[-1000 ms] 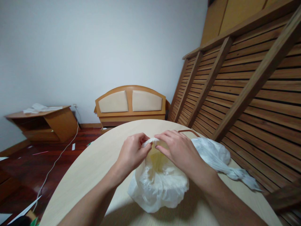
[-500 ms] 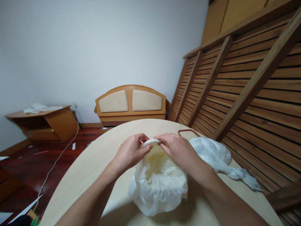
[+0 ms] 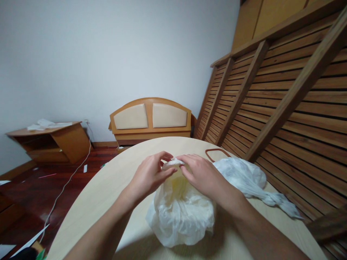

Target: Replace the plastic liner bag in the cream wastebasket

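Note:
A white plastic bag (image 3: pixel 184 220) stands on the pale round table (image 3: pixel 108 180), its crumpled mouth draped outward and a yellowish inside showing. What shape or container lies beneath the plastic is hidden. My left hand (image 3: pixel 153 169) pinches the far edge of the bag between thumb and fingers. Close beside it, my right hand (image 3: pixel 197 171) grips the same gathered edge, with its fingertips partly hidden behind the plastic.
Right of my hands lies a knotted white plastic bag (image 3: pixel 244 177), with a brown loop handle (image 3: pixel 217 153) behind it. A slatted wooden panel (image 3: pixel 271 108) leans at the right. On the floor to the left runs a white cable (image 3: pixel 67 184).
Both hands stay on the bag's far edge, which has bunched and tilted slightly between the fingers. The bag's draped body has shifted a little to the left.

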Demonstrator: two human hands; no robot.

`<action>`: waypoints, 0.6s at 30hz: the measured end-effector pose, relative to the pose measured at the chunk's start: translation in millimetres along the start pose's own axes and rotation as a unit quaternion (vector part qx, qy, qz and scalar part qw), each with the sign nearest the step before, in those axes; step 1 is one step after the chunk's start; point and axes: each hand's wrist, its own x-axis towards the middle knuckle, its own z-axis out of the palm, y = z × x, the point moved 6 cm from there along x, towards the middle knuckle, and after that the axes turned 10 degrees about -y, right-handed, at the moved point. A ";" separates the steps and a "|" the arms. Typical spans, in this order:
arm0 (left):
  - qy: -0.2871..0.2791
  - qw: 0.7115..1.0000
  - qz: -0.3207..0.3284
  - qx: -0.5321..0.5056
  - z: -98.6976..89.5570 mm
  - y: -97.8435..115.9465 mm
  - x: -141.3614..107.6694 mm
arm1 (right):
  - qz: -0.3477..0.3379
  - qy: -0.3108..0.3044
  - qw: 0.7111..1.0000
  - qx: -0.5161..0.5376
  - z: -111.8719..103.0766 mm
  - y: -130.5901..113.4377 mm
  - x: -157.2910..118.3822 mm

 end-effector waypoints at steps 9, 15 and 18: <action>0.003 0.999 -0.029 0.022 -0.5 -1.7 -2.8 | 0.024 0.023 0.998 -0.045 -5.5 -1.5 -2.1; -0.011 0.999 -0.038 0.006 6.7 -1.0 -1.0 | 0.008 0.026 1.000 -0.002 -3.7 -1.1 0.0; -0.009 0.999 -0.039 0.001 7.2 -0.6 -1.7 | 0.022 0.024 0.999 -0.002 -3.3 2.6 0.3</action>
